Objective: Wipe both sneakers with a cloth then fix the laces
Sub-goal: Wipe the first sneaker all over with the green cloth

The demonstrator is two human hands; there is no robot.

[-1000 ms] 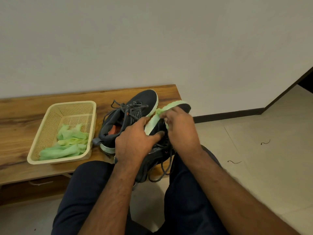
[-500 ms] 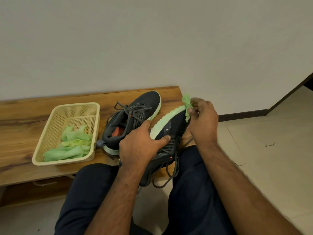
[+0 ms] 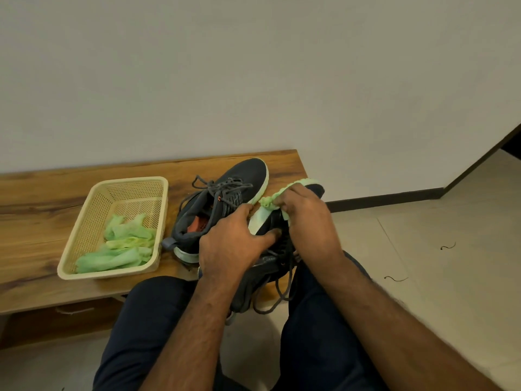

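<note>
legs: dark trousers [image 3: 158, 328], knees spread, seated facing the bench, floor visible between them
left hand [image 3: 231, 246]: grip wrapped over the upper side of the held sneaker, thumb stretched right across its dark side panel, fingers curled over the far edge
held sneaker [image 3: 270, 224]: dark upper, pale green sole, tipped on its side with the sole turned up and left, toe pointing away, heel end down between the knees
laces [image 3: 284, 280]: loose, dark grey, hanging off the held sneaker in loops above the gap between the knees
right hand [image 3: 304, 213]: grip closed, pinching the cloth, knuckles up, pressed onto the sole edge near the middle of the shoe
cloth [image 3: 269, 201]: light green, bunched, sticking out left of the right hand's fingers, touching the pale sole
second sneaker [image 3: 225, 201]: upright on the bench just left of the held one, toe away toward the wall, laces slack, orange lining showing in the opening
bench [image 3: 42, 221]: wood grain, low, runs along the wall
basket [image 3: 84, 235]: cream plastic mesh, on the bench left of the second sneaker, close but not touching as far as I can tell
spare cloths [image 3: 121, 246]: several light green pieces piled in the basket's near half
floor [image 3: 423, 263]: beige tiles, a few dark thread bits to the right
wall [image 3: 253, 80]: plain off-white, dark skirting at right
</note>
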